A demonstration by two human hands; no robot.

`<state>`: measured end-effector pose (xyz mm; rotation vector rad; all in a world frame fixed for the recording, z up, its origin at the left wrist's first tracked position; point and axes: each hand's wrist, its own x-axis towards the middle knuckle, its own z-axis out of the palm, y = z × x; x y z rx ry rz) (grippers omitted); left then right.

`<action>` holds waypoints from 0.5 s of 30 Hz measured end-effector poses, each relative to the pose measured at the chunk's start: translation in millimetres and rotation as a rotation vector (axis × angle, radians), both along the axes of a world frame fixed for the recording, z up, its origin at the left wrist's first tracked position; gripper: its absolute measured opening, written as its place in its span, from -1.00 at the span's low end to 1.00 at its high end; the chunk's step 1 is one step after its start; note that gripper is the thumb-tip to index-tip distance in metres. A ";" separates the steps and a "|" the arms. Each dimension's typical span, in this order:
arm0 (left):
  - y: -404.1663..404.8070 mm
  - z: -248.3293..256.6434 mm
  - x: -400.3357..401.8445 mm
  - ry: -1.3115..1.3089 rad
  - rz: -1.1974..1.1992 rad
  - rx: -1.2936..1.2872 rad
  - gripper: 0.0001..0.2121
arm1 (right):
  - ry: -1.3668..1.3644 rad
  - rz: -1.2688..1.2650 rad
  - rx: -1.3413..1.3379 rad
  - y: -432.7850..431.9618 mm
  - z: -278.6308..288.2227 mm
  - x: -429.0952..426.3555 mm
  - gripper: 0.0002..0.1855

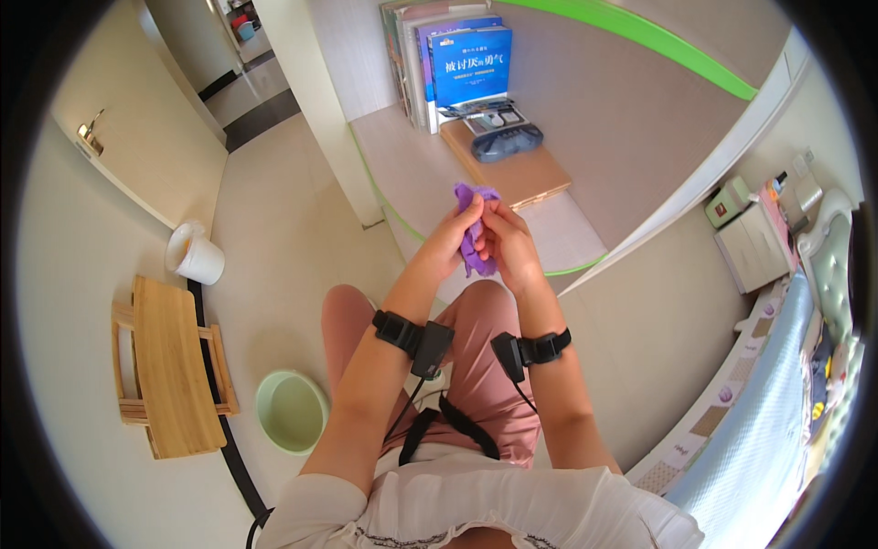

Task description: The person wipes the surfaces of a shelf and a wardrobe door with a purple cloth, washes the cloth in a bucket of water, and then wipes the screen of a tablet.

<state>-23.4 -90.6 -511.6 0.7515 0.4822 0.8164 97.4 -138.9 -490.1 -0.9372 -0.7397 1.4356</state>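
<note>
A crumpled purple cloth point(478, 259) is held between my two hands, over the front edge of a low shelf. My left hand point(453, 230) grips it with the thumb on top. On its other side my right hand point(506, 237) has its fingers curled on the cloth. Beyond the hands, a dark glasses case point(507, 143) lies on a brown flat box point(528, 175). Blue-covered books point(473, 72) stand upright behind it, beside a row of other books.
A pale green basin point(291, 412), a folding wooden stool point(178, 370) and a white bin point(199, 255) are on the floor at left. A door point(144, 103) stands behind them. At right are a bed point(741, 412) and a white bedside cabinet point(754, 250).
</note>
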 end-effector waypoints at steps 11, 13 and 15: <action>12.8 -26.9 -49.0 0.417 0.366 0.235 -0.66 | -1.124 -0.497 0.373 9.5 -31.8 -61.6 -0.88; 0.3 -6.5 -48.5 0.384 0.261 0.166 -0.62 | -1.154 -0.499 0.288 0.2 -36.6 -48.1 -0.83; -6.3 3.2 -40.5 0.272 0.221 0.123 -0.60 | -1.200 -0.541 0.244 -12.7 -40.4 -32.8 -0.82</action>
